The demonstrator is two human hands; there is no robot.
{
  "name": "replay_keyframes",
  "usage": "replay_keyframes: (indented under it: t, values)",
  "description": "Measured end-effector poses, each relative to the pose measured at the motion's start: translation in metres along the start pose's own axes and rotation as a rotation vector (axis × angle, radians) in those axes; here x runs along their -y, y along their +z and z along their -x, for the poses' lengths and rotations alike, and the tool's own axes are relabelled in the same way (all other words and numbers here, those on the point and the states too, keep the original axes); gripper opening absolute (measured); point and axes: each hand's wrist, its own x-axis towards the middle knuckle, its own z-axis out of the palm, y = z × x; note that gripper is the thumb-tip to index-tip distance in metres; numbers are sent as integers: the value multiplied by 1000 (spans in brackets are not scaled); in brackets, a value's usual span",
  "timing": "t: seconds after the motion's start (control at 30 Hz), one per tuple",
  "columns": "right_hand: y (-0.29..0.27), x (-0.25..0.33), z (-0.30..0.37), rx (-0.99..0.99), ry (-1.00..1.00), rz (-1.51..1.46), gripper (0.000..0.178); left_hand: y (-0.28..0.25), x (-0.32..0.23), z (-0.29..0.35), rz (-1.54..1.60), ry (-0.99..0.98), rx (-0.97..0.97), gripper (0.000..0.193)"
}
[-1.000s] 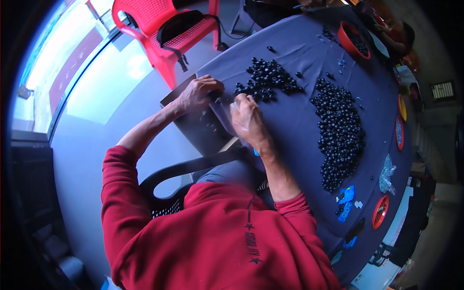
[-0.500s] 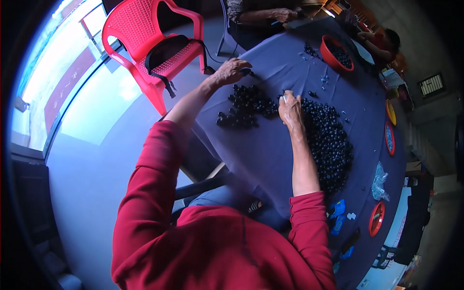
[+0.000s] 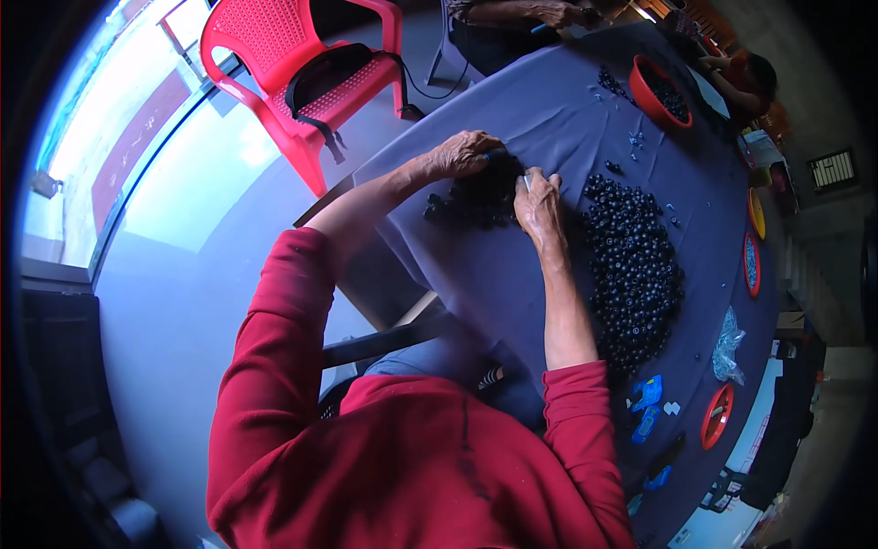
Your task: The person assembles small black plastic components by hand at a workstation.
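Note:
My left hand (image 3: 464,154) is at the far side of a smaller heap of black, bead-like round pieces (image 3: 476,197), its fingers bent down over them. A speck of blue shows at its fingertips; what they hold is hidden. My right hand (image 3: 540,203) reaches in at that heap's right side, close to the left hand. Its thumb and fingers are closed around something small and pale, too small to name. Right of it spreads a larger heap of the same shiny black pieces (image 3: 631,274).
A red bowl of black pieces (image 3: 660,91) stands at the table's far end. Along the right lie a plastic bag (image 3: 729,348), a red dish (image 3: 717,416) and blue tools (image 3: 647,393). A red chair (image 3: 315,91) stands left; co-workers sit beyond.
My left hand has come right and down onto the smaller heap, nearer my right hand. The right hand has shifted slightly left, and the whole view has shifted a little.

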Motion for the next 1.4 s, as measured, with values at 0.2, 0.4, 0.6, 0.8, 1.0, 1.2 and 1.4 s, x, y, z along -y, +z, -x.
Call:
replay_keyframes:
  t: [0.2,0.4,0.6,0.8,1.0,1.2,1.4]
  values:
    - [0,39,23,11,65,-146,25,-8,-20,25,29,50,34,44]
    - [14,73,38,-72,-9,-123,15,-17,-30,56,78,98,29,47]
    - [17,96,49,-2,-118,-106,17,-34,-41,86,69,93,7,44]
    - [28,120,59,26,-64,-283,17,-51,-50,118,62,82,-29,43]
    - [30,134,73,92,-104,-374,18,-63,-67,147,54,71,-9,48]
    - [9,140,76,209,-165,-345,21,-65,-84,162,17,-5,-3,41]
    - [-9,107,45,21,-81,-174,17,-68,-90,174,-208,63,-23,23]
